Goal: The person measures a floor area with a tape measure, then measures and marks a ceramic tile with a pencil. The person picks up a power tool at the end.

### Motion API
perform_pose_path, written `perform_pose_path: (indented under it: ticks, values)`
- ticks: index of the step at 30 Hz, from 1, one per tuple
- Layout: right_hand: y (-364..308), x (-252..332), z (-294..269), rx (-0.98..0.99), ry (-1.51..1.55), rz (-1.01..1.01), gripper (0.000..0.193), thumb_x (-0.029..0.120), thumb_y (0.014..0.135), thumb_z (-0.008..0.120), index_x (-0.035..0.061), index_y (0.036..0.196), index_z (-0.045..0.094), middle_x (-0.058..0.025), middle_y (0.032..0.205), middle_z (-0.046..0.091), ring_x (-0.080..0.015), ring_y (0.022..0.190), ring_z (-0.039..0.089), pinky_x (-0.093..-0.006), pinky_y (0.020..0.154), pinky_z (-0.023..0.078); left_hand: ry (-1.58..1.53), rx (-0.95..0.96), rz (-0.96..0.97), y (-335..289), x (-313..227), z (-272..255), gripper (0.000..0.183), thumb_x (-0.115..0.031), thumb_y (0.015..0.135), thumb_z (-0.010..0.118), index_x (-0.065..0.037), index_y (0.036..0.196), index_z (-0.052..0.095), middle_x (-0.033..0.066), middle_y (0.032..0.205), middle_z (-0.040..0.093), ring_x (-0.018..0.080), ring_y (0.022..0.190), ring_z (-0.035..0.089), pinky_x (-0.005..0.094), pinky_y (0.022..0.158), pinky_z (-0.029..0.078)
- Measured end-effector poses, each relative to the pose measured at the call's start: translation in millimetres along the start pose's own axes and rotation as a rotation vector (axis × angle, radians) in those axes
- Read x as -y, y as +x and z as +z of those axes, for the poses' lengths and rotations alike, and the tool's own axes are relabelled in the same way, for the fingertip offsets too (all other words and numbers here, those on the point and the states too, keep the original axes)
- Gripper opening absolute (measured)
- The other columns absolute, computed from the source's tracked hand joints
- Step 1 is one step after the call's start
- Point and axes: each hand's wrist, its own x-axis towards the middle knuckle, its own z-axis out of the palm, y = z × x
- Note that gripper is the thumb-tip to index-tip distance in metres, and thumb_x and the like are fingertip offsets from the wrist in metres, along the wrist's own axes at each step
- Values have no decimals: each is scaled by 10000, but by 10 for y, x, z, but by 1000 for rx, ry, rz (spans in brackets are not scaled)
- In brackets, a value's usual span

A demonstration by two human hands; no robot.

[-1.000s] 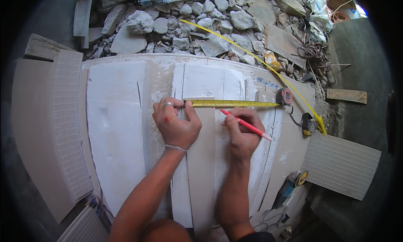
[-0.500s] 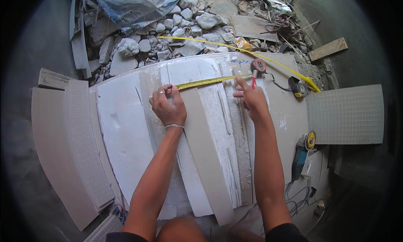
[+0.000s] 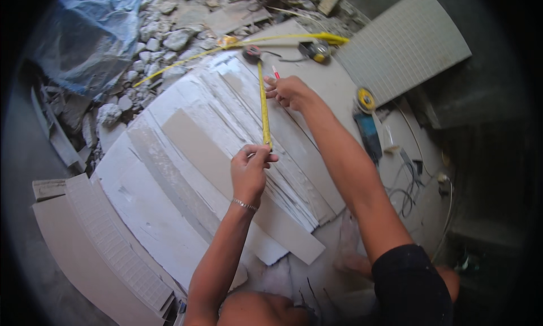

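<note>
1. Yellow tape point(image 3: 264, 108) runs from its dark case point(image 3: 251, 54) across narrow pale strips; whether it touches them I cannot tell.
2. My left grip point(image 3: 249, 170) closes in a pinch on the tape's free end. My right grip point(image 3: 291, 92) curls around a red pen point(image 3: 276, 73), just beside the tape.
3. As I judge it, the tape is drawn out, and measuring is the step in hand. I can make out no pen mark on the beige strip point(image 3: 198, 148), so marking looks undone. The grinder point(image 3: 369, 131) lies apart from both hands.
4. Everything rests on a low, off-white board point(image 3: 325, 74), with white boards point(image 3: 133, 187) and strips side by side. A second tape measure point(image 3: 318, 51) sits near the case.
5. Broken rubble point(image 3: 176, 40) and a blue plastic sheet point(image 3: 90, 40) lie past the far edge; a gridded tile point(image 3: 410, 40) stands out at right, over dark grey floor.
</note>
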Motion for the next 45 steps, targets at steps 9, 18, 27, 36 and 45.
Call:
perform_pose_path:
  ticks: [9, 18, 27, 36, 45]
  values:
    - [-1518, -1562, -1667, -175, -923, -533, 365, 301, 843, 854, 23, 1061, 761, -178, 890, 727, -306, 813, 702, -399, 740, 540, -191, 340, -494, -322, 668, 902, 281, -174, 1051, 548, -34, 1293, 578, 100, 1110, 762, 123, 853, 686, 276, 721, 533]
    - [-1662, -1848, -1601, -179, -949, -393, 367, 231, 908, 763, -46, 1138, 691, -268, 1073, 702, -458, 972, 694, -487, 856, 550, 78, 433, -345, -520, 910, 787, 220, -175, 1015, 620, -70, 1202, 668, 42, 968, 755, 102, 840, 671, 255, 737, 511]
    - [-2132, -1919, -2286, -136, -532, -422, 334, 260, 996, 716, -40, 1143, 706, -86, 839, 677, -144, 838, 600, -333, 804, 505, 412, 151, 95, -240, 1181, 1287, 657, -411, 891, 766, 85, 1286, 598, 218, 1011, 724, 295, 923, 702, 358, 897, 552]
    - [-3620, -1747, -2410, 333, -78, -76, 435, 382, 960, 742, -40, 1062, 716, -71, 694, 641, -108, 598, 587, -269, 580, 467, -534, 519, -19, -167, 481, 1365, 894, -558, 968, 735, -21, 1561, 338, 147, 1229, 661, 222, 1094, 678, 415, 920, 581]
    - [-3584, -2813, -1231, 517, -162, -55, 256, 126, 966, 794, -33, 1159, 740, -68, 901, 765, -113, 814, 700, -272, 738, 567, 290, -499, 218, -306, 185, -415, 279, -208, 973, 781, 57, 1011, 705, 69, 764, 723, 80, 637, 615, 284, 559, 477]
